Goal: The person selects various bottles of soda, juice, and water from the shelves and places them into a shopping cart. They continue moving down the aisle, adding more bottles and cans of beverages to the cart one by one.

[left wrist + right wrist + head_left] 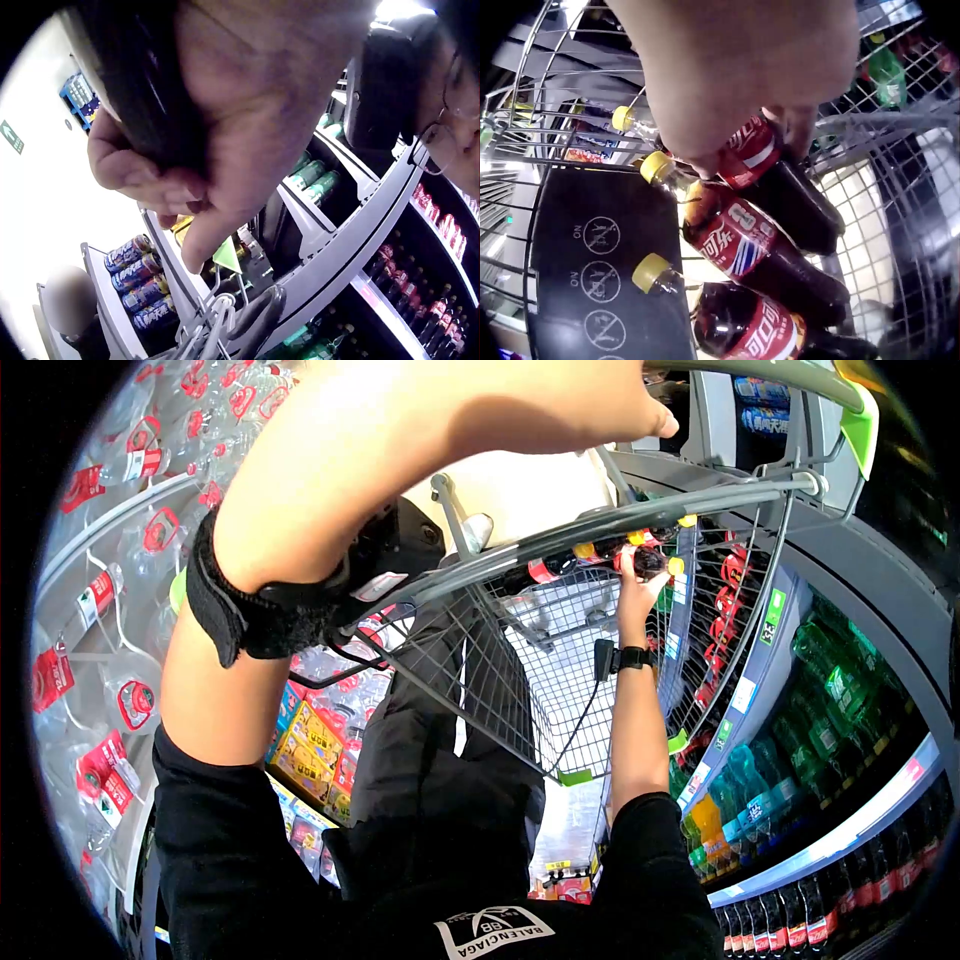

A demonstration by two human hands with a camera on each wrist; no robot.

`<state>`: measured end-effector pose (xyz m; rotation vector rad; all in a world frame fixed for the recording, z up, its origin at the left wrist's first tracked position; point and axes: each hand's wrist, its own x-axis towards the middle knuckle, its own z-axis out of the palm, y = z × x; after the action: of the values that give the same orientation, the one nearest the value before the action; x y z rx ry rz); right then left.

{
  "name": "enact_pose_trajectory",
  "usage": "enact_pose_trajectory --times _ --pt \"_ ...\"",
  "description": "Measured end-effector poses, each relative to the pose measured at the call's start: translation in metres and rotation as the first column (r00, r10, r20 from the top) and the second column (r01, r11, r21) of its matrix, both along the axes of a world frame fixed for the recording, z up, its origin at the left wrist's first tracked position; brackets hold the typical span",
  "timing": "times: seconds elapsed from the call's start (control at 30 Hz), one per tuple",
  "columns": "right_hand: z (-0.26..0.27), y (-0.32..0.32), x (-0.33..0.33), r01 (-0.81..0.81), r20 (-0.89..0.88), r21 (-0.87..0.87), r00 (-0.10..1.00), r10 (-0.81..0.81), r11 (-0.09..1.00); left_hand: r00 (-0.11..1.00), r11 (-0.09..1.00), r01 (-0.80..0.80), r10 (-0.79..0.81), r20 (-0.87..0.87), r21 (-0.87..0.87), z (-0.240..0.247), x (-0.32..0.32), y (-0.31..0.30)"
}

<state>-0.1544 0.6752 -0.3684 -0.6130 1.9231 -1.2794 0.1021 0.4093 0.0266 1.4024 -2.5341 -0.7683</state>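
Observation:
My left hand (pixel 600 405) is up at the shopping cart's handle (pixel 770 372). In the left wrist view, its fingers curl round the dark handle bar (pixel 146 82). Down in the cart's wire basket (pixel 585 690), my right hand (pixel 640 600) grips a cola bottle (pixel 754 157) that has a red label and lies on its side. Beside it lie a second cola bottle (pixel 739 240) and a third one (pixel 765 330), both yellow-capped. The right wrist view hides part of the held bottle behind the hand.
Shelves to the right carry green bottles (pixel 835 670), blue and orange drinks and rows of dark cola bottles (pixel 790 920). Wrapped packs of clear bottles (pixel 110 690) stack up on the left. Cans (pixel 139 281) line another shelf. A black panel (pixel 604 262) stands inside the basket.

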Motion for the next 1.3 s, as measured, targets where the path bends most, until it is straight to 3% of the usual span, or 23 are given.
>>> enact_pose_trajectory --times 0.07,0.13,0.17,0.2,0.27,0.4,0.47,0.5,0.53,0.6,0.63,0.67,0.7,0.77,0.8,0.9,0.93,0.97,1.0,1.03,1.13,1.2,1.3 --pt "0.024 -0.006 0.011 0.063 0.117 0.023 0.991 -0.066 0.998 1.0 0.982 0.024 -0.027 0.015 0.19 0.014 0.0 -0.01" --pt "0.023 -0.005 0.012 -0.002 0.072 -0.022 0.997 0.004 1.0 1.0 0.994 0.019 -0.02 0.005 0.104 0.013 0.005 -0.007" --pt "0.015 0.004 0.005 -0.113 -0.048 0.066 0.992 0.116 0.991 1.0 0.997 0.019 -0.019 0.004 0.072 0.011 0.007 -0.007" --pt "0.022 0.002 0.004 -0.271 -0.027 0.108 0.961 0.275 0.956 1.0 0.998 0.022 -0.022 0.003 0.055 0.01 0.007 -0.006" --pt "0.033 0.005 0.015 -0.394 0.103 0.087 0.917 0.385 0.915 1.0 0.999 0.028 -0.028 0.003 0.036 0.008 0.006 -0.005" --pt "0.027 0.005 0.027 -0.463 -0.065 0.02 0.884 0.464 0.886 0.999 0.999 0.028 -0.028 0.015 0.027 0.012 0.017 -0.013" --pt "0.007 -0.002 0.011 -0.467 0.032 0.128 0.884 0.467 0.875 0.974 0.904 0.189 -0.123 -0.191 0.382 0.015 0.034 -0.038" --pt "-0.001 -0.002 -0.003 -0.48 0.145 0.3 0.877 0.458 0.824 0.974 0.905 0.188 -0.123 -0.189 0.383 0.013 0.037 -0.038" --pt "0.012 -0.017 -0.006 -0.535 -0.021 0.408 0.805 0.594 0.74 0.964 0.902 0.211 -0.128 -0.233 0.377 0.009 0.039 -0.037" --pt "0.036 -0.046 -0.006 -0.648 -0.168 0.496 0.583 0.795 0.579 0.951 0.897 0.234 -0.132 -0.278 0.374 0.006 0.041 -0.037" --pt "0.044 -0.051 -0.001 -0.636 -0.327 0.404 0.572 0.753 0.658 0.946 0.874 0.245 -0.121 -0.302 0.42 0.004 0.042 -0.038" --pt "0.046 -0.048 0.003 -0.636 -0.325 0.406 0.571 0.754 0.656 0.94 0.847 0.257 -0.107 -0.325 0.465 0.004 0.043 -0.039" --pt "0.042 -0.04 0.004 -0.533 -0.223 0.367 0.746 0.628 0.763 0.939 0.847 0.256 -0.104 -0.327 0.467 0.009 0.035 -0.039" --pt "0.03 -0.017 0.012 -0.257 -0.109 0.274 0.949 0.295 0.927 0.996 0.832 0.032 -0.073 0.052 0.554 0.025 0.013 -0.043" --pt "0.017 -0.004 0.01 -0.144 0.06 0.129 0.989 0.138 0.981 0.996 0.831 0.028 -0.069 0.053 0.555 0.023 0.015 -0.043" --pt "0.02 0.002 0.019 -0.042 0.196 0.181 0.981 0.005 0.983 0.99 0.878 0.13 -0.139 -0.016 0.461 -0.01 0.027 -0.036" --pt "0.015 0.004 0.016 -0.042 0.2 0.187 0.98 0.004 0.982 0.979 0.985 0.135 -0.115 -0.168 0.111 -0.045 0.034 -0.02" --pt "0.004 0.005 0.006 -0.194 0.148 0.225 0.975 0.163 0.955 0.937 0.966 0.067 -0.147 -0.317 -0.248 -0.063 0.037 -0.011" --pt "-0.002 0.0 0.003 -0.336 0.101 0.267 0.942 0.321 0.903 0.954 0.978 0.082 -0.133 -0.267 -0.194 -0.061 0.04 -0.007" --pt "-0.01 -0.006 0.006 -0.34 -0.035 0.343 0.927 0.374 0.875 0.97 0.991 0.101 -0.119 -0.211 -0.092 -0.06 0.041 -0.007" --pt "-0.001 -0.015 0.011 -0.356 -0.147 0.34 0.894 0.423 0.87 0.98 0.993 0.12 -0.116 -0.16 0.015 -0.051 0.043 -0.004" --pt "0.005 -0.019 0.012 -0.373 -0.078 0.35 0.903 0.423 0.86 0.981 0.993 0.117 -0.114 -0.154 0.011 -0.049 0.045 -0.003" --pt "0.022 -0.029 0.024 -0.221 -0.126 0.256 0.957 0.26 0.941 0.984 0.994 0.111 -0.108 -0.143 0.017 -0.045 0.049 -0.004"
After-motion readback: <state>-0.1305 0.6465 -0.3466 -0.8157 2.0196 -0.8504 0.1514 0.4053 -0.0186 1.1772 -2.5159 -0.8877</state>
